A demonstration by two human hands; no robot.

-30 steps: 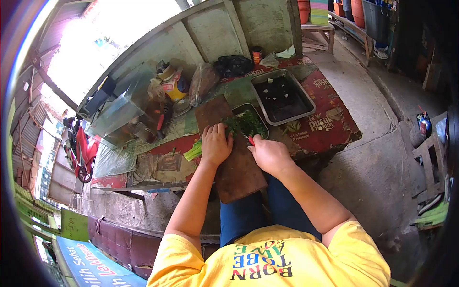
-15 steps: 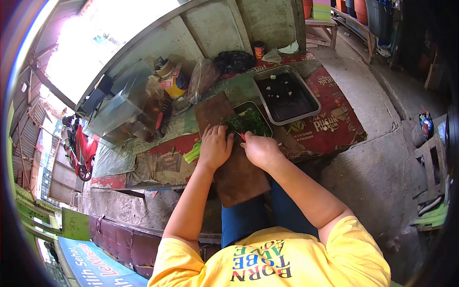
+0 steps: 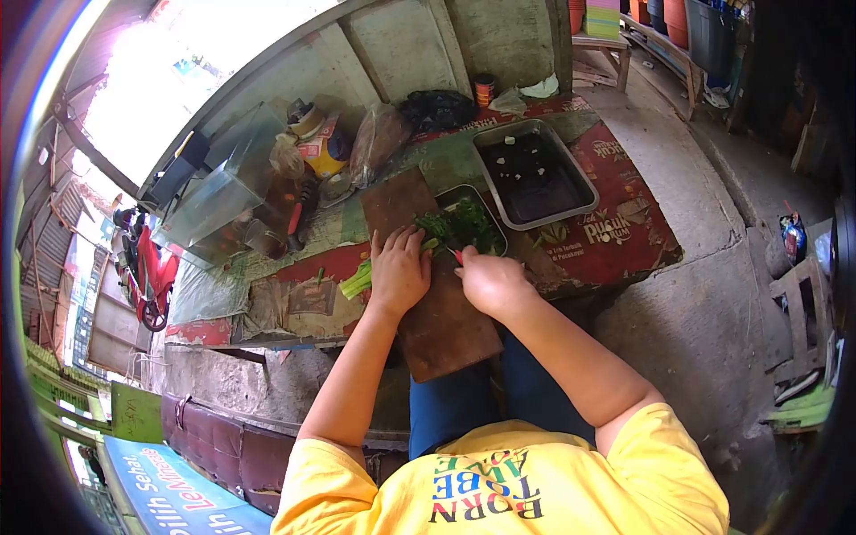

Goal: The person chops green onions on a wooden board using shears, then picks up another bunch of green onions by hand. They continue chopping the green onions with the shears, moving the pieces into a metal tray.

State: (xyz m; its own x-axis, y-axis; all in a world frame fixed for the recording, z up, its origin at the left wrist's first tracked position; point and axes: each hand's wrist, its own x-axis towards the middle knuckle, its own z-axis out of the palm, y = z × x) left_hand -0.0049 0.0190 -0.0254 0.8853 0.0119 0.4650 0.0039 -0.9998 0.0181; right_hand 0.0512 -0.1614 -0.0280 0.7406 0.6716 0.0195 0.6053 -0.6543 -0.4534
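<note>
My left hand (image 3: 399, 272) presses down on a bunch of leafy greens on the wooden cutting board (image 3: 450, 330), its fingers curled over it. The pale stalks (image 3: 358, 280) stick out on the left of that hand. In my closed right hand (image 3: 493, 283) is a knife with a red handle (image 3: 458, 257); its blade is hard to make out beside the greens. Chopped dark green leaves (image 3: 473, 223) fill a small metal tray (image 3: 505, 239) just beyond the board's right side.
A larger metal tray (image 3: 591, 207) of dark liquid with small white pieces stands at the right. Behind the board are a plastic bag (image 3: 378, 143), a black bag (image 3: 437, 111) and a small can (image 3: 484, 90). A glass case (image 3: 223, 201) stands at the left.
My right hand with the knife has shifted slightly right, widening the gap to my left hand. The left hand stays on the greens, moved only a little.
</note>
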